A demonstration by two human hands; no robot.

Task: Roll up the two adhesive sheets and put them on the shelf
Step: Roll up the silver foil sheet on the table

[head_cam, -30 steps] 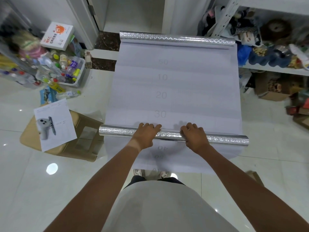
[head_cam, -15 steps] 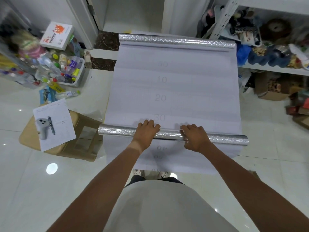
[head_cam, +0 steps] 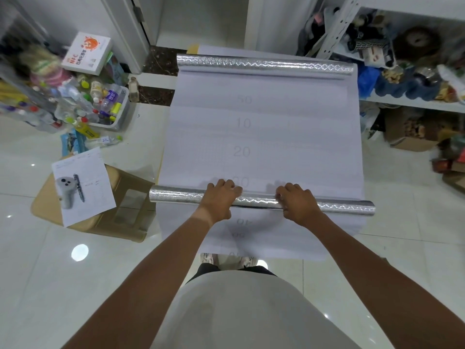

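Observation:
A white adhesive sheet (head_cam: 264, 137) with printed numbers lies flat on the tiled floor, its silver side rolled up at both ends. The near silver roll (head_cam: 176, 195) runs across the sheet in front of me. My left hand (head_cam: 219, 200) and my right hand (head_cam: 297, 205) press down on this roll side by side, fingers curled over its top. A far silver roll (head_cam: 264, 64) lies at the sheet's other end, untouched. A second white sheet edge (head_cam: 264, 245) shows beneath, nearer my feet. The white metal shelf (head_cam: 412, 104) stands at the right.
A flattened cardboard box (head_cam: 125, 205) with a paper and a grey controller (head_cam: 66, 191) on it lies left of the sheet. A bin of bottles (head_cam: 105, 107) and a white carton (head_cam: 86, 52) sit at far left. Boxes (head_cam: 412, 132) crowd the floor under the shelf.
The near roll has advanced slightly up the sheet, toward the printed 30; both hands moved with it and stay on it.

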